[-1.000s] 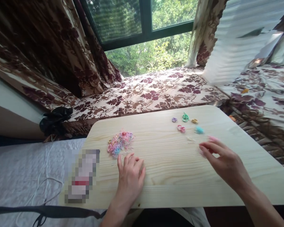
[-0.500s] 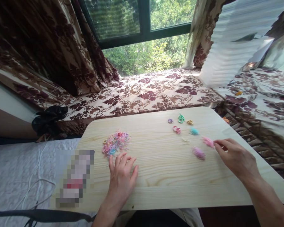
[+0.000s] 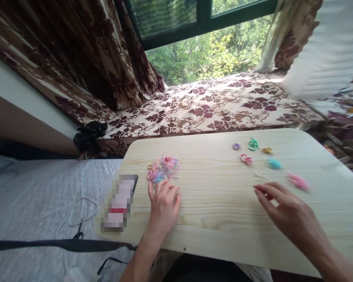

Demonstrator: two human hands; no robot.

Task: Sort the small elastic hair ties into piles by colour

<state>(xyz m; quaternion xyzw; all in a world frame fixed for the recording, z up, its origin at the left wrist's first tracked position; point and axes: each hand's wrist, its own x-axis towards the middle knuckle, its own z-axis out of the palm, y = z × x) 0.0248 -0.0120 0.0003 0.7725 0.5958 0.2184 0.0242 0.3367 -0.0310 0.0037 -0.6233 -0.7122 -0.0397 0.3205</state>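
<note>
A mixed heap of small pastel bands (image 3: 162, 168) lies at the left of the wooden table. My left hand (image 3: 166, 203) rests at its near edge, open, fingers spread. My right hand (image 3: 282, 203) is over the right half, thumb and index fingertips pinched together; anything between them is too small to tell. Beyond it are small groups: purple (image 3: 236, 146), green (image 3: 253, 143), yellow (image 3: 267, 150), red-pink (image 3: 246, 159), turquoise (image 3: 274, 163) and cream (image 3: 260, 176). A pink bundle (image 3: 298, 181) lies right of its fingers. The lilac bundle is hidden, apparently by the right hand.
A blurred-out flat object (image 3: 119, 203) lies on the left edge of the table (image 3: 211, 211). White cables (image 3: 82, 199) run over the quilted bedding at the left. A flowered window seat (image 3: 206, 109) borders the far edge.
My right hand has moved left from the pink bundle to where the lilac bundle was showing. My left hand stays beside the heap. The camera view has turned, shifting the table rightward.
</note>
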